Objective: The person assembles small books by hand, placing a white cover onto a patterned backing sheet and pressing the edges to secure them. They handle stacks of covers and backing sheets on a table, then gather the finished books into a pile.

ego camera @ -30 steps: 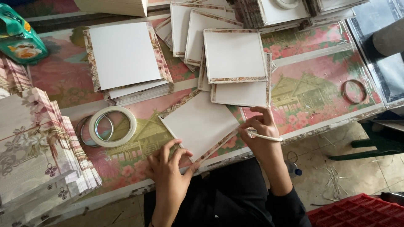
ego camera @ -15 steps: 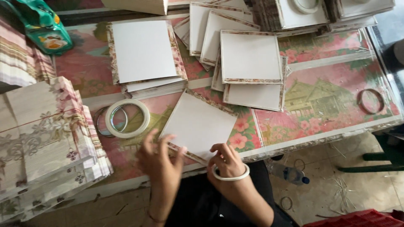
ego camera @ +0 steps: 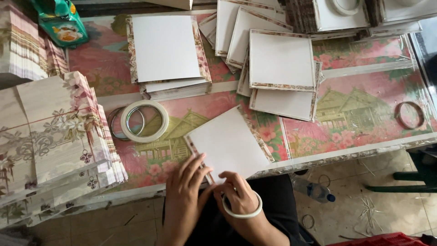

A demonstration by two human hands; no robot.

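Observation:
A white square card [ego camera: 230, 143] with a patterned border lies tilted at the near edge of the flowered table [ego camera: 364, 136]. My left hand [ego camera: 182, 200] rests on the card's near corner with its fingers spread flat. Beside it, my right hand [ego camera: 236, 193] curls its fingers over the same near edge and pinches it. A white tape roll [ego camera: 256, 212] hangs around my right wrist like a bracelet.
Two tape rolls [ego camera: 144, 120] lie left of the card. A stack of white cards [ego camera: 166, 48] sits behind, with more bordered cards [ego camera: 282, 59] to its right. Patterned paper sheets [ego camera: 50, 132] are piled at left. A thin ring [ego camera: 409, 114] lies far right, and a bottle [ego camera: 314, 190] on the floor.
My right hand came in from the right edge of the card to its near edge. The tape roll it held has slipped down over the hand to the wrist. My left hand stayed on the corner.

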